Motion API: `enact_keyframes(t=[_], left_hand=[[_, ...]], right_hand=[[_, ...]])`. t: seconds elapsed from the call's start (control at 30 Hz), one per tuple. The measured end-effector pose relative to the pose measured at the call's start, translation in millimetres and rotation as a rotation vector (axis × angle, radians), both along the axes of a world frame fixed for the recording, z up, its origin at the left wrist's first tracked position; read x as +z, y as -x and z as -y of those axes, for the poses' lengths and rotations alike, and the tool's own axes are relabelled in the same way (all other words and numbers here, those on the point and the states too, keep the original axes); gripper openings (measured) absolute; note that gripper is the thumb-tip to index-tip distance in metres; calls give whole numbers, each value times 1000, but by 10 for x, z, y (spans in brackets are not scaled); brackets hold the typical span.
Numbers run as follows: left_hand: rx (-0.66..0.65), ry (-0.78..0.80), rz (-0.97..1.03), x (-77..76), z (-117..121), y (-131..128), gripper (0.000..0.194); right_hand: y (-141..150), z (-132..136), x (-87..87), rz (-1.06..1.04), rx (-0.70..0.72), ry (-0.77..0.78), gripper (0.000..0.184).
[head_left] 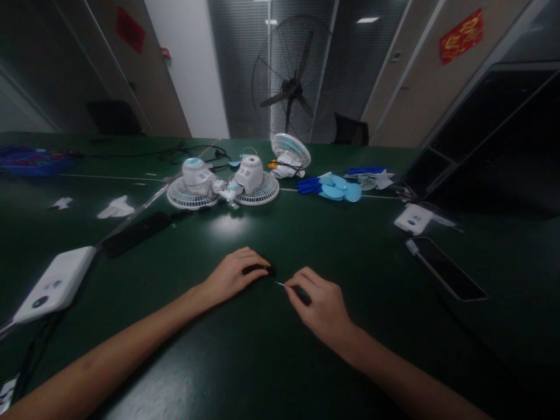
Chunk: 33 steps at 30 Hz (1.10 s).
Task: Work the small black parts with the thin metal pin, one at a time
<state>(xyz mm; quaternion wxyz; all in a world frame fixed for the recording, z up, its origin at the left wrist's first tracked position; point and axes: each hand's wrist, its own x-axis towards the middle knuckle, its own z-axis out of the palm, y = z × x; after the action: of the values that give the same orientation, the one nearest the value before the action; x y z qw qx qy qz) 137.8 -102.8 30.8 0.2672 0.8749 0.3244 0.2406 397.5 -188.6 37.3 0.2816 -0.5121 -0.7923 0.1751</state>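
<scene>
My left hand (236, 271) rests on the green table, thumb and fingers closed around a small black object (271, 270) whose kind I cannot make out. Just to its right, my right hand (321, 297) pinches a thin tool that looks like a small screwdriver (280, 283). Its bright metal shaft points left toward the black object, with a small gap between them. A dark part, perhaps the handle, shows under the right palm. Most of both held things is covered by the fingers.
Beyond my hands lie two joined white fans (230, 189), face down, and another small fan (291, 156). Light-blue fan blades (340, 188) lie beside a dark-blue glove (308, 185). White devices (56, 283) and a phone (448, 268) lie at the sides; a blue basket (35, 163) stands far left.
</scene>
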Motion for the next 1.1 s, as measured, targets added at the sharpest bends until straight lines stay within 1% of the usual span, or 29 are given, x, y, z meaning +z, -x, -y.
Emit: enact_keyframes(t=[0.07,0.13,0.2,0.23,0.3,0.33,0.43,0.5,0.6,0.7,0.8,0.97,1.03,1.1], left_hand=[[55,-41,-24,2,-82,67,20],[168,-86,-53,12,-232,221,22],[331,-119,-88,18,-433,471,26],[433,-133,-102,14,-539,624,29],[592,-144,-134,-10,-735,956,34],[650,-155,-139,-29,-817,1118,37],[769,-198,-116,-86,-978,1498,43],[803,-191,-99,-99,-1025,1629,46],[819,-166,-101,-80,-1048,1671,46],[816,-155,-104,-60,-1052,1636,44],[814,-145,-93,-70,-1043,1596,43],[825,-161,-27,-112,-1011,1552,51],[813,-182,-36,-124,-1006,1551,47],[792,-204,-85,-135,-1008,1557,40]], right_hand=[[-2,-1,3,-13,8,3,11],[-9,-3,-1,-26,18,11,12],[-17,-4,-12,-33,21,16,13],[-20,-3,-19,-35,21,16,13],[-22,0,-29,-37,17,11,13],[-21,3,-32,-39,15,9,13],[-17,7,-26,-40,19,16,14],[-15,8,-18,-38,23,13,13],[-17,5,-11,-34,22,-6,12],[-19,4,-1,-26,20,-8,11],[-18,6,15,-12,16,-7,11],[-18,7,17,9,14,-2,10],[-18,7,11,9,14,-7,10],[-16,9,10,2,16,-5,11]])
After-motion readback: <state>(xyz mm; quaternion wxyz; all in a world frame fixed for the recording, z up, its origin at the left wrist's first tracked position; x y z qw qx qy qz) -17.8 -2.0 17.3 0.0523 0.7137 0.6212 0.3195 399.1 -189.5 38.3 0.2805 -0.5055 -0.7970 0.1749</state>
